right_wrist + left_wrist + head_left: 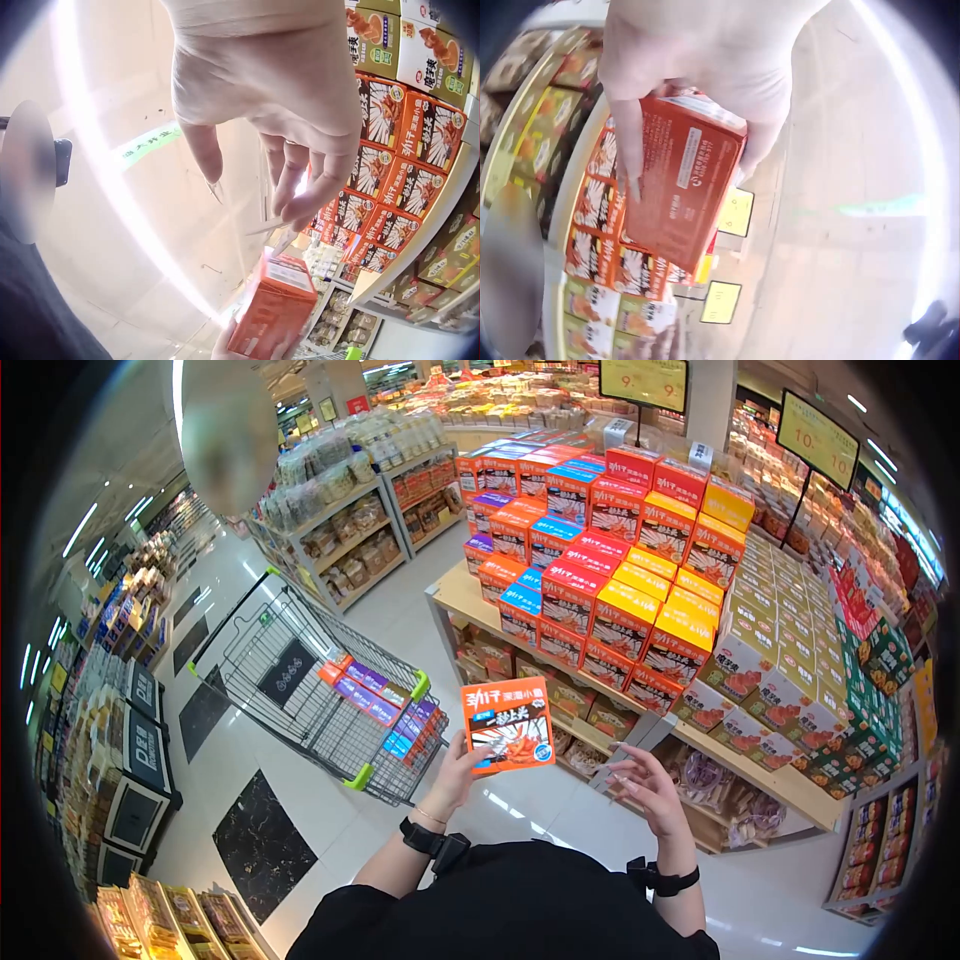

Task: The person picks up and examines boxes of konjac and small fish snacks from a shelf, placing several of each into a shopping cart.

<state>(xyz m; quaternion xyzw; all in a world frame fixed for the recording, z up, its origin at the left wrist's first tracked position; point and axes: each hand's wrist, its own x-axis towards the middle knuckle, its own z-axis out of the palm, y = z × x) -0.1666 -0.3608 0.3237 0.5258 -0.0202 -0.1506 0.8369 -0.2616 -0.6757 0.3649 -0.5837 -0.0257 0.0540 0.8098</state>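
An orange-red box (508,726) with a picture on its front is held up in front of the body by the left hand (456,775). In the left wrist view the left hand (697,60) grips the box (679,169) between thumb and fingers, its printed side showing. The right hand (648,790) is raised to the right of the box, apart from it, holding nothing. Seen from the right wrist, the right hand (270,97) has its fingers loosely bent, and the box (276,311) is beyond the fingertips.
A wire shopping cart (300,690) with several purple, orange and blue boxes (375,695) stands at the left. Stacked orange, yellow and blue boxes (570,595) cover a display table (455,600) ahead. Green and white boxes (770,645) are stacked at the right, with price signs (818,438) above.
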